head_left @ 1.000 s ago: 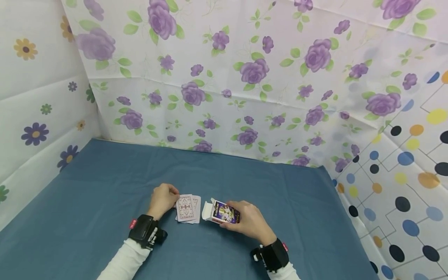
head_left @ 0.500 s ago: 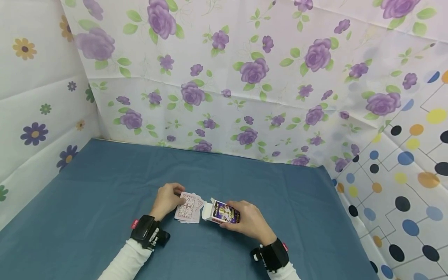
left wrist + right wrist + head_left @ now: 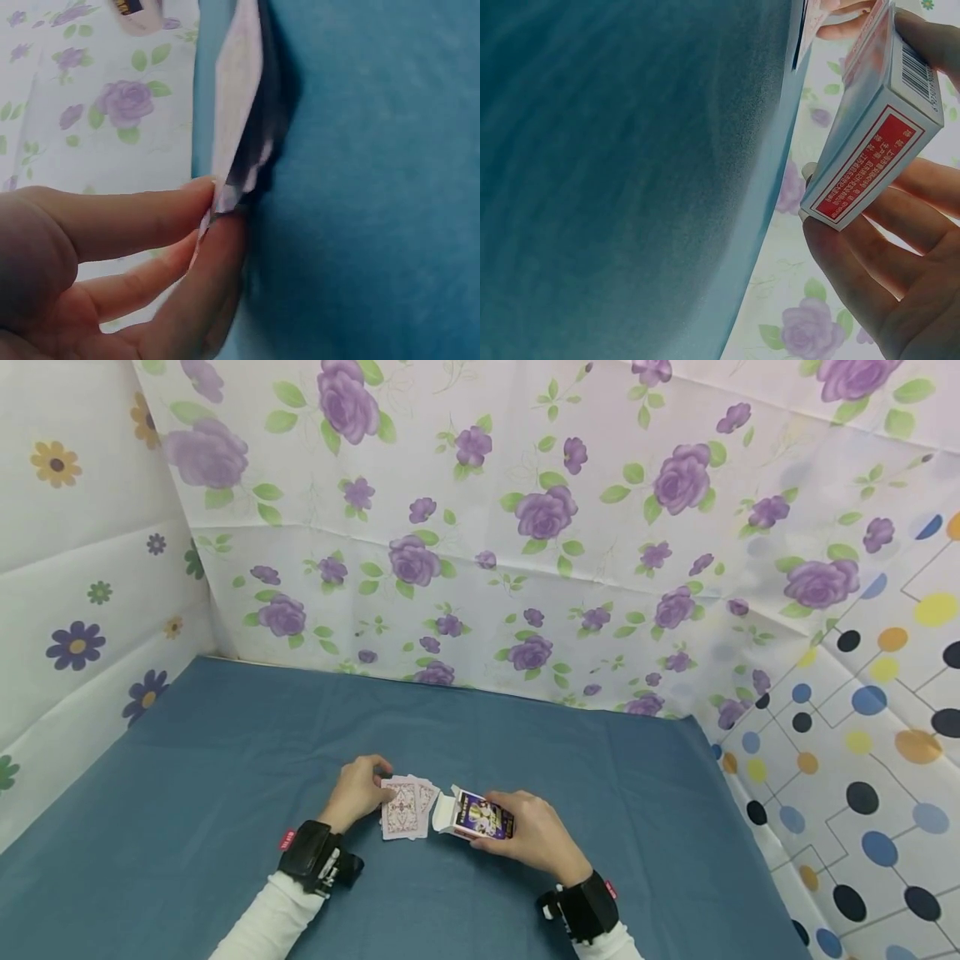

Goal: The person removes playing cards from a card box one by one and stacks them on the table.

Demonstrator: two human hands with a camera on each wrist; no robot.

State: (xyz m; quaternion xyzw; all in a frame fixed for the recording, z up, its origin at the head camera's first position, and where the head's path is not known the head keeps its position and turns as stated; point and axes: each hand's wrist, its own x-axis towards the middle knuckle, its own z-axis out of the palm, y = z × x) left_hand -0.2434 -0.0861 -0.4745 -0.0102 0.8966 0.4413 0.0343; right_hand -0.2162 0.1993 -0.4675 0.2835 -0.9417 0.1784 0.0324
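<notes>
- The card box (image 3: 486,816) is in the right hand (image 3: 536,833), which grips it from its right side, thumb on one side and fingers on the other; whether the box rests on the blue cloth (image 3: 480,902) or is lifted a little, I cannot tell.
- The box's white flap stands open on the left, facing the cards (image 3: 401,810) (the printed face is purple, with a figure on it; the right wrist view shows a red panel and a barcode).
- Just left of the box lie the cards, patterned backs up and slightly fanned; whether their right edge touches the flap is unclear.
- Farther left of the box, beyond most of the cards, the left hand (image 3: 356,792) pinches their left edge between thumb and fingers.
- Black wrist devices sit nearer the person than the box: one on the left wrist (image 3: 311,852), one on the right wrist (image 3: 588,907), each above a white sleeve.
- Well behind the box hangs a rose-printed curtain (image 3: 480,527); far to its left is a daisy-printed sheet (image 3: 75,577), far to its right a dotted sheet (image 3: 862,760).
</notes>
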